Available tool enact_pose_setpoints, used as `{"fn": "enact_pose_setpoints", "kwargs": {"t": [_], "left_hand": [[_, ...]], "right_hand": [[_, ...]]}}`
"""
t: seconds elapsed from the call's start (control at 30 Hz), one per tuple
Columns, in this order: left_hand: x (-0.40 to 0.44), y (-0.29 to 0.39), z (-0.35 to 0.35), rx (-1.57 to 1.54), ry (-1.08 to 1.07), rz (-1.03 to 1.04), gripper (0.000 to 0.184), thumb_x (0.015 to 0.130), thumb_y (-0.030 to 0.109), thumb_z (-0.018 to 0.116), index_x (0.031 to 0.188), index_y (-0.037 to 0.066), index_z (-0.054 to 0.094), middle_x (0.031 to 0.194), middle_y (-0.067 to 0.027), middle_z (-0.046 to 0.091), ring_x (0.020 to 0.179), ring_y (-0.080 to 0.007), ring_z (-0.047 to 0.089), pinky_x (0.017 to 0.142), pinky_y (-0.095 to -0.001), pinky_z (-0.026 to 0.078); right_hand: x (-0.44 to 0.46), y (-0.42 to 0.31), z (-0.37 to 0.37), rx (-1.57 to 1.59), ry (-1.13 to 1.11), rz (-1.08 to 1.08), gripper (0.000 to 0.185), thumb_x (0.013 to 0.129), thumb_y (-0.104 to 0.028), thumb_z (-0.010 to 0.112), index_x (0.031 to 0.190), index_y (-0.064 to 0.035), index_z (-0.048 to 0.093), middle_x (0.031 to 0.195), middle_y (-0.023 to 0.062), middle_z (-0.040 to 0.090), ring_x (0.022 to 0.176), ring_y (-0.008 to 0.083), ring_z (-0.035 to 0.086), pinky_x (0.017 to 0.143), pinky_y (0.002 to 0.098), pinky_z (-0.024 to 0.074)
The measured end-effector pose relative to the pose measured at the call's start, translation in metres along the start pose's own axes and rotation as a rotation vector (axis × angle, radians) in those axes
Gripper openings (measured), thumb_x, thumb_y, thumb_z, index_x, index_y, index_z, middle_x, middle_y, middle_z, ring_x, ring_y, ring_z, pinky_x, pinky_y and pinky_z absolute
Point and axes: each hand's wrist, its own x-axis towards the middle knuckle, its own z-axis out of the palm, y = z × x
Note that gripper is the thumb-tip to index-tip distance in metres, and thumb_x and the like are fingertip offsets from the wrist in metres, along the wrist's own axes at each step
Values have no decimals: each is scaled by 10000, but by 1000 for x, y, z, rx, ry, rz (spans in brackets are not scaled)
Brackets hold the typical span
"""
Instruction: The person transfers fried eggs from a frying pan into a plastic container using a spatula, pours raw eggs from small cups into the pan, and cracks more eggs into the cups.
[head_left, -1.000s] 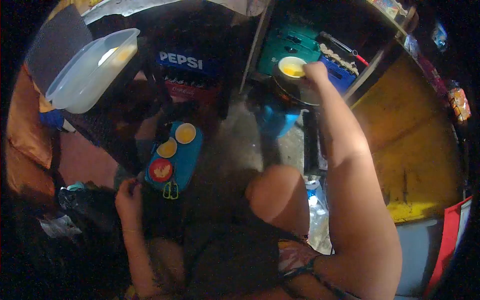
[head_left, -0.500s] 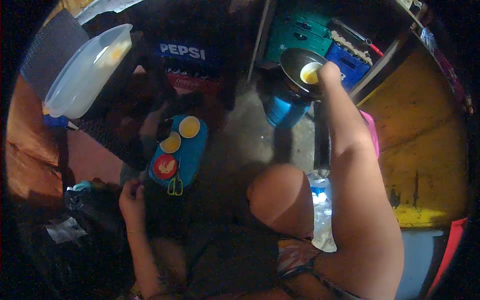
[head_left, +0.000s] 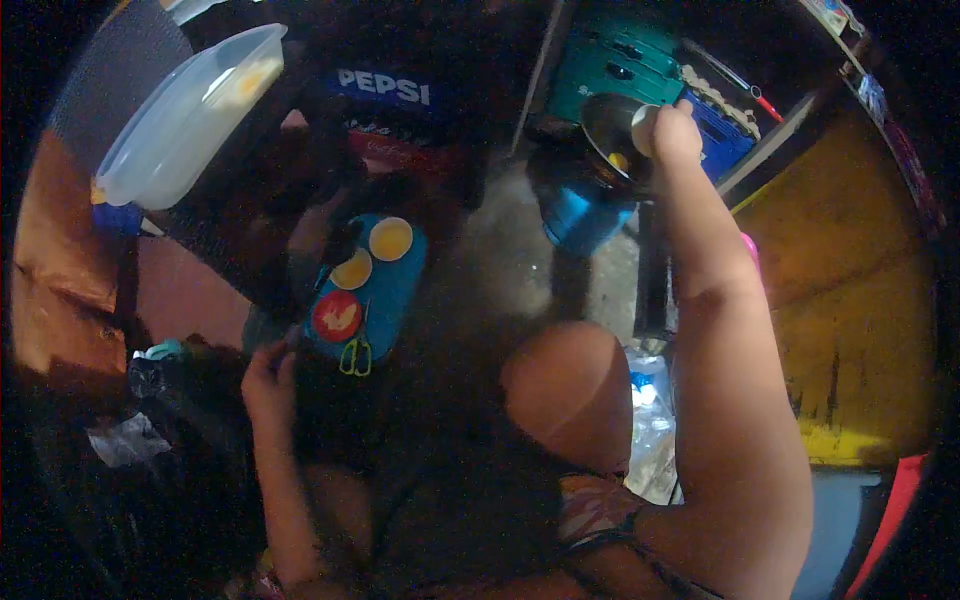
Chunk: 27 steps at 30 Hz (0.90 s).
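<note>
My right hand (head_left: 678, 135) grips a small white cup (head_left: 644, 130), tipped over a dark frying pan (head_left: 607, 128). A yellow egg yolk (head_left: 618, 160) shows low in the pan. My left hand (head_left: 268, 378) is low on the left with its fingers closed; what they may hold is too dark to make out. Near it lies a blue tray (head_left: 395, 290). On the tray are two white cups of yellow liquid, one at the far end (head_left: 390, 240) and one closer (head_left: 351, 269), a red bowl with pale contents (head_left: 337, 316), and green-handled scissors (head_left: 356, 357).
Below the pan is a blue round container (head_left: 585, 222). Behind stand a green crate (head_left: 610, 65) and a blue crate (head_left: 722, 135) with egg trays. A translucent plastic tub (head_left: 190, 120) sits upper left. A plastic bottle (head_left: 650, 410) lies beside my knee.
The cup in my right hand has tipped further over, and a yolk now shows in the pan. My left hand has shifted only slightly.
</note>
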Motion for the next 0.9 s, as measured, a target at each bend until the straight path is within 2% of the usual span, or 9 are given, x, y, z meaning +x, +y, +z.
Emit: {"fn": "enact_pose_setpoints", "kwargs": {"t": [0.27, 0.33, 0.37, 0.47, 0.63, 0.67, 0.73, 0.83, 0.9], "left_hand": [[-4, 24, -11, 29, -23, 0, 243, 880, 106, 699, 1117, 56, 681, 1025, -162, 728, 974, -284, 705, 848, -367, 526], [-7, 37, -16, 82, -11, -54, 247, 881, 119, 698, 1122, 67, 683, 1030, -159, 727, 968, -286, 707, 843, -370, 528], [-7, 31, -13, 25, 4, -39, 249, 878, 124, 701, 1120, 68, 684, 1037, -158, 726, 973, -295, 706, 847, -378, 530], [-9, 30, -15, 57, 23, -43, 252, 870, 127, 707, 1114, 65, 685, 1048, -156, 724, 990, -317, 700, 856, -389, 531], [-11, 24, -20, 54, 63, 33, 243, 865, 127, 708, 1093, 47, 685, 1037, -157, 723, 979, -328, 697, 844, -386, 535], [-10, 24, -20, 47, 74, 44, 243, 864, 126, 708, 1091, 43, 684, 1030, -156, 724, 970, -321, 700, 840, -381, 537], [-6, 29, -22, 10, 71, 26, 243, 862, 124, 708, 1089, 39, 684, 1013, -152, 726, 948, -308, 705, 831, -374, 540], [-3, 40, -21, -59, 58, -18, 244, 860, 122, 711, 1088, 37, 686, 988, -146, 729, 913, -288, 710, 815, -365, 541], [1, 39, -13, -79, 72, 13, 246, 860, 122, 713, 1088, 35, 687, 973, -143, 731, 893, -272, 711, 802, -355, 541]], "right_hand": [[12, -5, -1, 4, -5, -104, 361, 1022, -350, 402, 1221, -75, 526, 1215, 254, 610, 1129, 451, 598, 887, 566, 507], [3, 0, -12, -55, -35, -114, 292, 989, -292, 482, 1161, -86, 599, 1192, 229, 610, 1055, 437, 642, 848, 532, 548], [20, 19, 12, -332, 35, -260, 259, 964, -256, 514, 1084, -80, 661, 1158, 218, 633, 1033, 410, 665, 838, 508, 562], [16, 16, -10, -67, 91, -30, 286, 925, -241, 556, 1028, -18, 702, 1116, 237, 682, 991, 399, 692, 857, 494, 556], [38, -20, 5, 46, -308, -131, 327, 815, -291, 689, 942, 7, 726, 1036, 246, 707, 971, 386, 692, 807, 432, 558], [40, -34, 33, 121, -403, -326, 303, 820, -290, 688, 933, -12, 734, 1004, 231, 719, 906, 395, 702, 755, 464, 554], [14, -82, 71, 475, -602, -399, 255, 786, -264, 712, 899, -36, 727, 968, 194, 715, 875, 352, 696, 734, 453, 559], [-62, -165, 151, 1224, -960, -219, 193, 734, -224, 747, 848, -71, 717, 915, 140, 709, 828, 288, 687, 703, 437, 566], [-118, -217, 200, 1241, -1019, -252, 185, 723, -222, 753, 843, -85, 719, 908, 124, 710, 823, 274, 688, 700, 439, 568]]}}
